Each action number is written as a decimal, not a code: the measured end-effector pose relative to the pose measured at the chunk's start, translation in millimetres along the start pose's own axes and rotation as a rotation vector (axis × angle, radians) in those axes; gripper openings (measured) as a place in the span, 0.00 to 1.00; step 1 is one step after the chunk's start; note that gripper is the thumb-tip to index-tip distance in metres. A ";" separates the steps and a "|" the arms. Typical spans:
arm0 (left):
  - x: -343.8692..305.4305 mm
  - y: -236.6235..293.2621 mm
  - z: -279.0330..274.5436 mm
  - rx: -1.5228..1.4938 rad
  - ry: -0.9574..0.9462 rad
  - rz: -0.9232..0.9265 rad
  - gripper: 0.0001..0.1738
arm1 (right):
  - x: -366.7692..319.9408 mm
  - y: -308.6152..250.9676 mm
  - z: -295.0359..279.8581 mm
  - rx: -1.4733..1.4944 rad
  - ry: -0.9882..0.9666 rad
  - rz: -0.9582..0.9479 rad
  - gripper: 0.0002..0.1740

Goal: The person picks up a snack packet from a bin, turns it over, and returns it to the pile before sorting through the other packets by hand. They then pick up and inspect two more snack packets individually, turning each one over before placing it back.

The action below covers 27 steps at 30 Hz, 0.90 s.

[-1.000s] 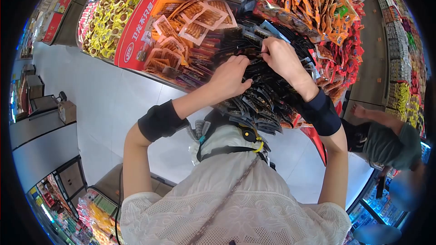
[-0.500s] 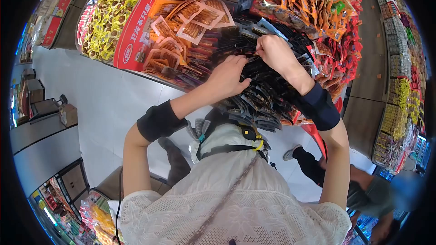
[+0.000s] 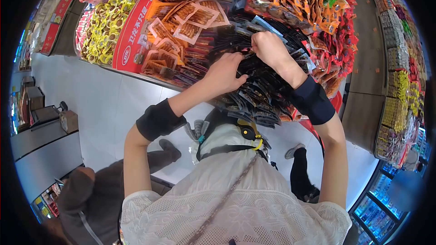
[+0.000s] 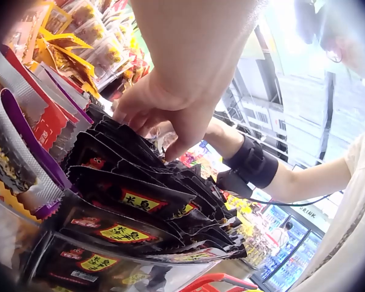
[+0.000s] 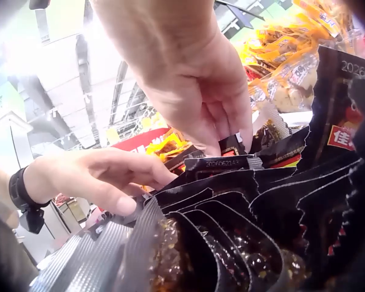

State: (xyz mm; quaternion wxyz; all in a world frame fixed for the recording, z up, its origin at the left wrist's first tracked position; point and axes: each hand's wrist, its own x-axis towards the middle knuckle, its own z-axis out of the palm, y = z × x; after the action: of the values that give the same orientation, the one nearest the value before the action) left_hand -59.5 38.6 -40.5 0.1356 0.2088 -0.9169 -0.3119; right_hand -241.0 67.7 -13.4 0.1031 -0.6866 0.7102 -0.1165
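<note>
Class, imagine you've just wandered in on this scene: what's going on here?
A person in a white lace top has both arms stretched over a bank of black snack packets. The right grip seems to pinch one black packet among the others, while the left grip rests over the packets beside it, thumb held apart. Orange-brown packets lie next to the black ones, with a red board along their far side.

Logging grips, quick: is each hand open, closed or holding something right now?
Left hand: open, resting on the black packets.
Right hand: closed, apparently pinching one black packet.
</note>
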 end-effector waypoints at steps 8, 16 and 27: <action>3.6 0.5 -8.7 -0.076 -0.068 -0.111 0.26 | -5.8 -5.1 -2.1 0.005 -0.006 -0.003 0.03; 4.0 0.0 -18.9 -0.097 -0.029 -0.086 0.18 | -5.9 -1.4 6.2 -0.126 -0.011 0.039 0.03; -19.6 0.2 -16.8 -0.073 -0.003 -0.068 0.24 | 13.3 -18.0 13.7 0.071 0.026 -0.264 0.08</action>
State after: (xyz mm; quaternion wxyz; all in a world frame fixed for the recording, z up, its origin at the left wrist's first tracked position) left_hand -36.1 39.3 -29.8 0.1313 0.2342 -0.8976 -0.3497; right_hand -220.2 53.5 -20.7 0.1017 -0.7683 0.6105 -0.1631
